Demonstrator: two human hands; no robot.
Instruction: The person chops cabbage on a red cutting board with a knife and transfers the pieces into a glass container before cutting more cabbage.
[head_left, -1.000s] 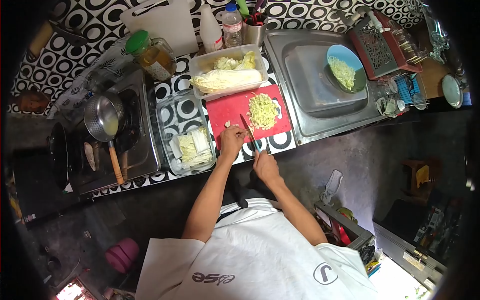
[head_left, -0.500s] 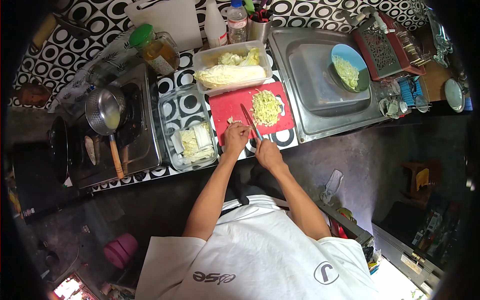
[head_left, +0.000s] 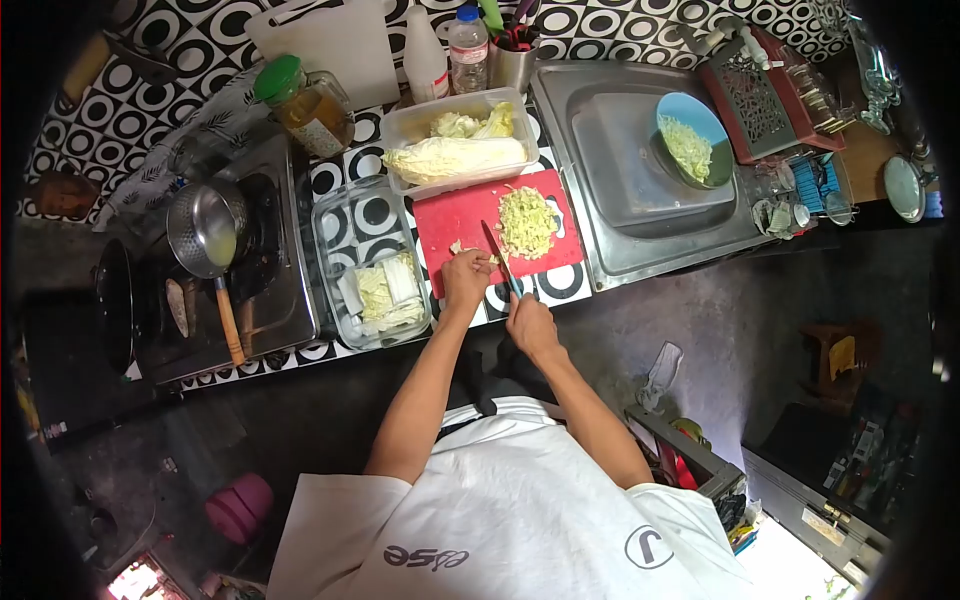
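A red cutting board [head_left: 445, 222] lies on the counter with a pile of chopped cabbage [head_left: 527, 222] on its right half. My right hand [head_left: 531, 322] is closed on the light-blue handle of a knife [head_left: 497, 250], whose blade points away from me over the board, left of the pile. My left hand [head_left: 467, 279] rests on the board's lower left part, its fingers pinched on a small cabbage piece [head_left: 494, 260] beside the blade. Small scraps lie just above that hand.
Behind the board stands a plastic tub [head_left: 396, 125] with cabbage; left of it is a glass container [head_left: 322, 232] with cut leaves. A bowl [head_left: 688, 105] of shredded cabbage sits on the sink [head_left: 600, 255]. A saucepan [head_left: 208, 225] is on the stove at left.
My right hand and the knife have shifted slightly left and toward me. The left hand stays by the blade, while the whole view has moved a little.
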